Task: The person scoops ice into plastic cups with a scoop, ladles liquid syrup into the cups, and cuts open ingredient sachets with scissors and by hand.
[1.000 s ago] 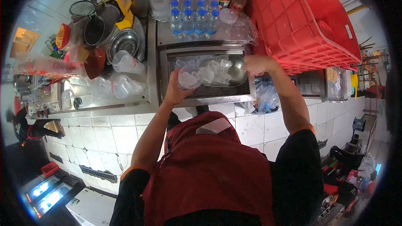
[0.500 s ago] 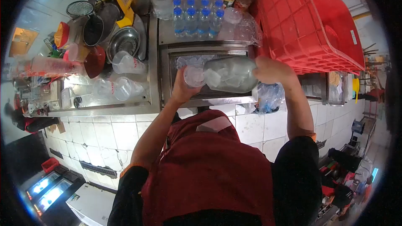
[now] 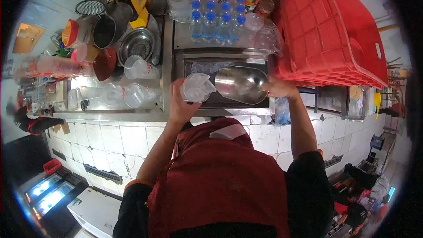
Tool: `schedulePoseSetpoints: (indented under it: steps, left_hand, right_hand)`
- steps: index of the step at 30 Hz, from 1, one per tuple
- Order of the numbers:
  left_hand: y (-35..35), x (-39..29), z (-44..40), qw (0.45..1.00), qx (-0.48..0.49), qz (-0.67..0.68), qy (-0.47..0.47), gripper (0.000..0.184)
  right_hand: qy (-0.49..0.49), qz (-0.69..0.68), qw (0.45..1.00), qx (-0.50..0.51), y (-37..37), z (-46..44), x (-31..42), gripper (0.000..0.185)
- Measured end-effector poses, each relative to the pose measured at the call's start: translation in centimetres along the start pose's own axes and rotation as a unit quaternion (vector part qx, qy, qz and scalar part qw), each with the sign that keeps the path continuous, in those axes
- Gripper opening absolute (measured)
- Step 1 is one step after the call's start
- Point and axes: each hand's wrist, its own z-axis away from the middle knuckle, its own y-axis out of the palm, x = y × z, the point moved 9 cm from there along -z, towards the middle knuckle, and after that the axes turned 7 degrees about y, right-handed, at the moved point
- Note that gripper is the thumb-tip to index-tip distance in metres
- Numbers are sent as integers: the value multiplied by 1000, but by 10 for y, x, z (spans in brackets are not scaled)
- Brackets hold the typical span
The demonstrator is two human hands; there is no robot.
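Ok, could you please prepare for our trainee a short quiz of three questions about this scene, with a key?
1. What can be seen in the plastic cup that the left-hand grip holds?

2. True or false: the red crate is to the right of the blue-capped bottles in the picture.

3. Which thing does the right-hand grip hold?
a) a water bottle
b) a metal scoop
c) a frying pan

Key: 1. Pieces of ice. 2. True. 3. b.
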Motion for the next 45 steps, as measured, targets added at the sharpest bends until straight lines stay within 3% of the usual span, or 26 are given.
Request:
schedulePoseSetpoints:
  steps: [3,5,6,7,9,12,15,17,19,20,22,25,26,28,29,31,33,34,35,37,41,43,45]
  left_hand:
    - [-10,12,-1,998,16,-53,-24,82]
    - [-16,17,3,997,21,-58,-56,87]
    - [-19,8,-1,999,-3,24,-28,85]
    - [-21,0,-3,994,-24,107,-3,84]
    - [-25,-1,7,994,-33,101,-20,85]
    - [-24,9,6,982,-52,172,-50,85]
    - [-20,32,15,978,-68,160,-119,88]
    - [-22,30,13,982,-67,152,-86,88]
    - [-21,33,15,986,-68,144,-51,88]
    - [-15,47,21,980,-59,158,-103,84]
    - [-14,55,29,971,-57,168,-158,80]
    - [-22,26,34,975,-46,161,-150,74]
    - [-30,11,34,966,-82,202,-141,72]
    - [-62,-19,26,954,-132,236,-129,69]
    - [-89,-47,21,974,-132,160,-86,71]
    - [-132,-60,30,985,-155,65,-50,73]
    - [-187,-35,57,946,-283,95,-128,80]
    - [-219,-41,60,956,-272,-56,-97,85]
    - [-244,-26,77,945,-291,-102,-108,84]
    - [-285,10,95,929,-337,-18,-150,82]
    - [-351,114,127,905,-401,-47,-136,81]
    - [-362,157,125,901,-391,-105,-153,81]
    - [-348,210,113,899,-394,106,-159,80]
  right_hand:
    - [36,-32,998,44,12,-7,-13,31]
    - [-13,69,993,94,27,-16,-16,27]
    - [124,-83,988,48,23,-17,-33,24]
    - [117,-76,990,26,25,-25,-39,29]
    - [136,50,989,6,48,-73,-101,34]
    - [72,173,975,-118,54,-62,-37,36]
    - [51,198,974,-101,81,-98,-49,37]
    - [63,202,971,-115,74,-93,-32,33]
    - [-86,35,962,-257,48,-93,-10,34]
    - [-91,36,962,-256,43,-88,9,34]
    - [-122,-211,945,-219,32,-78,35,31]
    - [-166,-216,950,-154,49,-92,42,36]
    - [-173,-211,951,-149,53,-98,40,36]
    - [-190,-15,950,-247,56,-99,40,45]
    - [-201,-11,950,-237,64,-101,39,45]
    - [-274,135,876,-372,66,-91,59,56]
    - [-284,167,874,-356,75,-105,65,60]
    - [-271,200,870,-362,76,-116,69,64]
    - [-286,198,867,-357,80,-123,72,64]
    - [-248,234,874,-345,84,-140,68,70]
    - [-210,259,892,-306,91,-162,82,73]
    - [-111,248,903,-332,84,-176,77,72]
    - [-79,283,887,-356,84,-163,107,71]
